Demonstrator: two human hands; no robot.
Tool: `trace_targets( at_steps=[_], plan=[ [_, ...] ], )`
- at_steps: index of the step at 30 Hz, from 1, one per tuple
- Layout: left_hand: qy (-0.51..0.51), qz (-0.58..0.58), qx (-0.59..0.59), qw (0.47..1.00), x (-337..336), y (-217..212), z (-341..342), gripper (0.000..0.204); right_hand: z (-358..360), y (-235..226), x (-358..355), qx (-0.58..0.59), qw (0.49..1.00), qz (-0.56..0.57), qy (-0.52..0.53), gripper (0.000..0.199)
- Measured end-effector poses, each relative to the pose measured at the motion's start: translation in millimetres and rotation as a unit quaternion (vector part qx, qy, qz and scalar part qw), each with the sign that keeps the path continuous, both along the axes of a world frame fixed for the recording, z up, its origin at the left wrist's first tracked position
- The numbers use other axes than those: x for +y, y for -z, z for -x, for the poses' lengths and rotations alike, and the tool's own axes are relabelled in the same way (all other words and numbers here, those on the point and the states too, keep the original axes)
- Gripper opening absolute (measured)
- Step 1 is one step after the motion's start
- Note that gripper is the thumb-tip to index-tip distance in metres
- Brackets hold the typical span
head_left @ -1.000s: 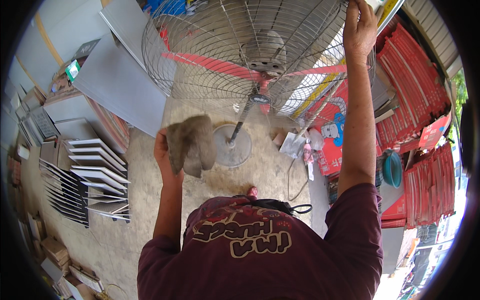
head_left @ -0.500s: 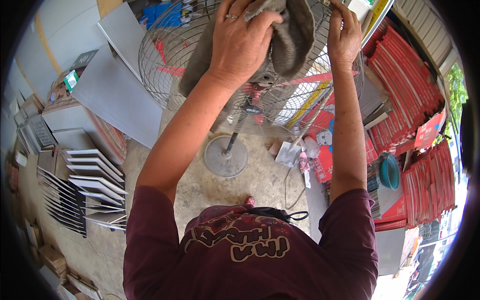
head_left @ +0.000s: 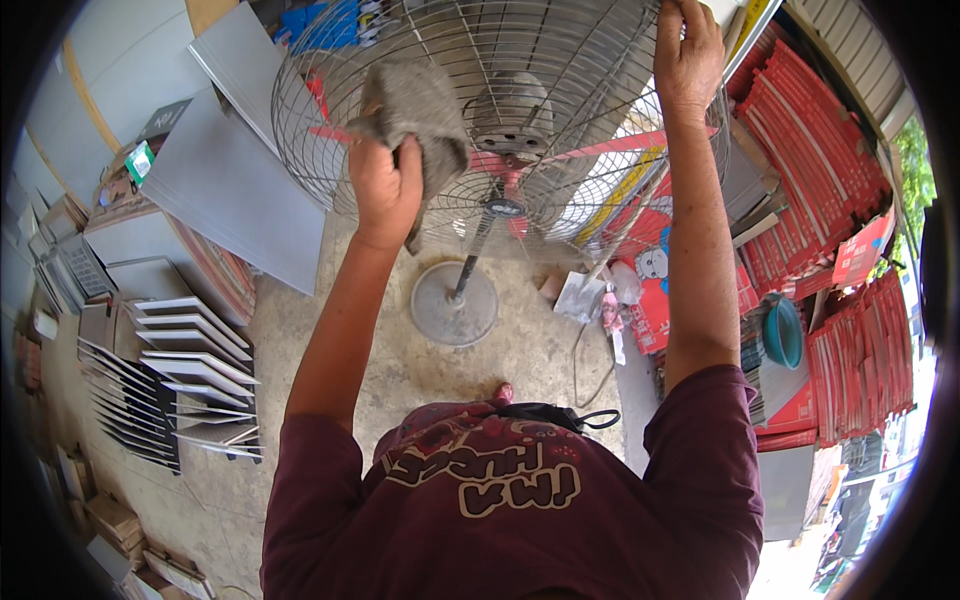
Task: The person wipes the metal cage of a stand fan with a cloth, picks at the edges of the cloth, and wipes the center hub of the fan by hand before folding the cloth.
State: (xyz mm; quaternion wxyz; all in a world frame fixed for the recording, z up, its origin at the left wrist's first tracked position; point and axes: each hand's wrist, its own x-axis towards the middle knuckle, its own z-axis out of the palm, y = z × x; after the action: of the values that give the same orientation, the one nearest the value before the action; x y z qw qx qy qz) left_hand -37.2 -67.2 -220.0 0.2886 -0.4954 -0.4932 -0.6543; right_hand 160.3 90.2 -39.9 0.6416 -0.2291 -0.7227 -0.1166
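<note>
A large pedestal fan stands in front of me, its wire cage filling the top of the head view. Red blades and a dusty grey motor show through the wires. Below, a black pole runs down to a round grey base on the floor. My left hand is closed round a crumpled grey-brown rag, held against the left part of the cage. At the cage's upper right rim, my right hand has its fingers bent over the wire edge.
Flat grey panels lean at the left, with a rack of upright sample boards nearer. Stacks of red boxes stand at the right, beside a teal basin. A cable lies on the concrete floor.
My left hand has moved the rag down and leftward across the cage, uncovering the motor. My right hand stays at the rim.
</note>
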Motion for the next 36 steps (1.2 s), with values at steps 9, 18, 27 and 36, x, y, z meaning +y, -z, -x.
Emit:
trace_targets(
  at_steps=[9, 18, 27, 36],
  plan=[
    [0.199, 0.053, -0.516, 0.832, -78, 122, -11, 0.02, -1, 0, 11, -0.002, 0.998, -0.046, -0.036, 0.021],
    [0.214, 0.086, -0.609, 0.759, -130, 190, -56, 0.018, -4, 3, 24, -0.008, 0.996, -0.09, -0.025, 0.022],
    [0.213, 0.097, -0.599, 0.766, -144, 198, -57, 0.019, -4, 5, 31, -0.001, 0.996, -0.074, -0.044, 0.023],
    [0.22, 0.096, -0.601, 0.763, -149, 192, -56, 0.019, -3, 5, 36, -0.005, 0.995, -0.085, -0.06, 0.022]
  ],
)
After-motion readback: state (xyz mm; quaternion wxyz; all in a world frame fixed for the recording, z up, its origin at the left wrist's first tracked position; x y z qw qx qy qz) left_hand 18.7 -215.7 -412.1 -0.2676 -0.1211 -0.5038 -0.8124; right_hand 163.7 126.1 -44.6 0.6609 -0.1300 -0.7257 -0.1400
